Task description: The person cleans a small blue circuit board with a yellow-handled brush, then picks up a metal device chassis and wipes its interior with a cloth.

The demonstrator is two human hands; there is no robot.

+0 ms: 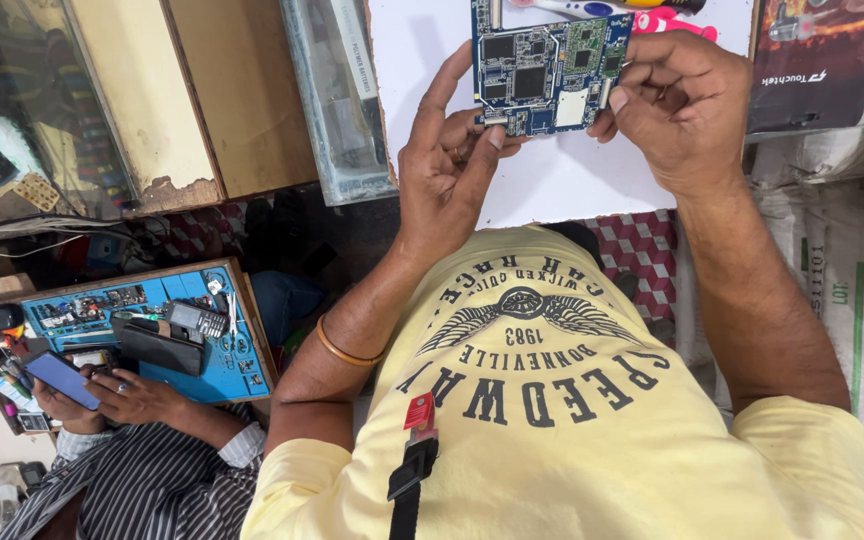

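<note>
Holding up a blue rectangular circuit board [550, 68] studded with black chips, a green sub-module and a silver shield can, the person has it pinched between both hands above a white foam-like work board [552, 185]. Looks to me like the inspection step: the board is bare and tilted face-up toward the camera, with no tool in either hand, so I'd guess they're checking parts or getting a grip on something along the bottom edge.

The left hand [444, 165] is curled on the board's lower left corner, thumb and index finger closing right at a small silver part on the bottom edge. The right hand [680, 105] clamps the right edge, fingers folded over the top side and thumb underneath, as far as I can tell. So the board sits between the two hands, touching both, lifted clear of the white surface.

Whatever comes next calls for a steady grip from the right hand while the left fingertips do the fine work, since that bottom-edge part is tiny and easy to bend.

Beyond that, some pink and yellow tool handles [667, 18] lie just past the board's top edge. Off to the lower left, another person in a striped shirt holds a phone [60, 378] beside a blue repair mat [242, 365] crowded with small parts.
</note>
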